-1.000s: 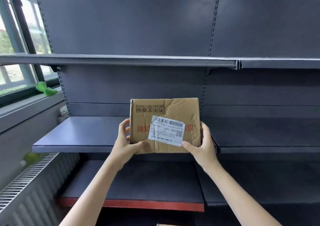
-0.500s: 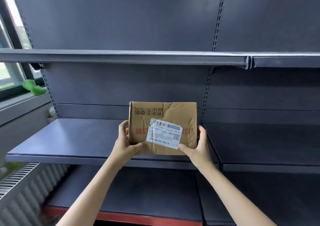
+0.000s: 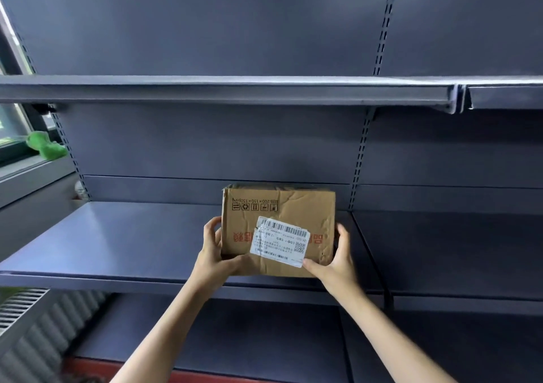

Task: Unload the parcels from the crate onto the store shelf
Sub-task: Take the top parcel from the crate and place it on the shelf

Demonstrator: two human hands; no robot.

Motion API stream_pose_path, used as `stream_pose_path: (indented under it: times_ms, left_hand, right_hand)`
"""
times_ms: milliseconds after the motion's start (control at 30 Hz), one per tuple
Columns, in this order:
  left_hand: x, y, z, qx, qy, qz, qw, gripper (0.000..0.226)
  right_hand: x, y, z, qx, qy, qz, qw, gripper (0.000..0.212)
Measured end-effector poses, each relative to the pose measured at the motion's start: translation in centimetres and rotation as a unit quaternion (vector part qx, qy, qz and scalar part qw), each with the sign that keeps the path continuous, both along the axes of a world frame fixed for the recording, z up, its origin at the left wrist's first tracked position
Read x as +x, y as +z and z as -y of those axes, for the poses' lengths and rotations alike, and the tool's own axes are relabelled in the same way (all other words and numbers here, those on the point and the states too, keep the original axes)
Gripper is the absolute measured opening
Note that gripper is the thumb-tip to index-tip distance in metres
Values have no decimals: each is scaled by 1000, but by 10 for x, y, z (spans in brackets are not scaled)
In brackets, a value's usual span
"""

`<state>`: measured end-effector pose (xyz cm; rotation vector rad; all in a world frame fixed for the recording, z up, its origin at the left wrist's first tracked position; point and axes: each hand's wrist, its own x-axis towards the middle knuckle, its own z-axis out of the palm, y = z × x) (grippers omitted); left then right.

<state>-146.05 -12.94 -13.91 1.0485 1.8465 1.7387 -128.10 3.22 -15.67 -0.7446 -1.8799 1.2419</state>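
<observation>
- the parcel (image 3: 277, 229) is a creased cardboard box with a white shipping label (image 3: 279, 241) on the face turned toward the camera, its printing upside down.
- the left hand (image 3: 216, 254) grasps the box's left side, fingers curled round the left edge and the thumb lying along the bottom of the front face; that thumb looks placed to prop the weight from below.
- the right hand (image 3: 338, 257) grasps the right side in the same way, fingers wrapped on the right edge and the thumb tip touching the lower corner of the label.
- a hand on each side keeps the box level and square to the shelving, which probably makes it easier to slide in straight.
- the box is over the middle shelf (image 3: 117, 241), toward that board's right end, near the slotted upright (image 3: 360, 159). whether its bottom edge already touches the board or hangs just above it cannot be told, since the hands cover that edge.
- the box's far side is near the back panel, so in my judgement this is the setting-down step, with only a short push and the letting go left.
- the upper shelf (image 3: 223, 88) sits well above the box, so it has room overhead.
- the crate is not in view, so how many parcels remain cannot be told; no other parcel shows on these shelves.
- a green object (image 3: 45, 147) lies on the window ledge at the left, well apart.
</observation>
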Motion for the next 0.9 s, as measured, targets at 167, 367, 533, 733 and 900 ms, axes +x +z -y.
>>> stream_pose_path:
  times_ms: [167,367,533,733,900]
  left_hand:
    - [-9,-21,-15,8,2,28,1000,86]
    - [-12,-36,-34,13,15,-13,1000,99]
    - [-13,-41,-53,11,42,-32,999,99]
    - [-20,-53,-62,-6,80,-46,996,100]
    - [-22,-61,-61,-31,100,-74,992,98]
  right_hand:
    - [-9,-17,-9,-3,-8,9,1000,99]
    - [-18,-26,-18,12,-29,22,999,97]
    - [-28,-32,-31,16,-43,22,999,93]
    - [-35,-42,-39,2,-33,37,999,88]
    - [-34,-52,-37,-12,-29,37,999,90]
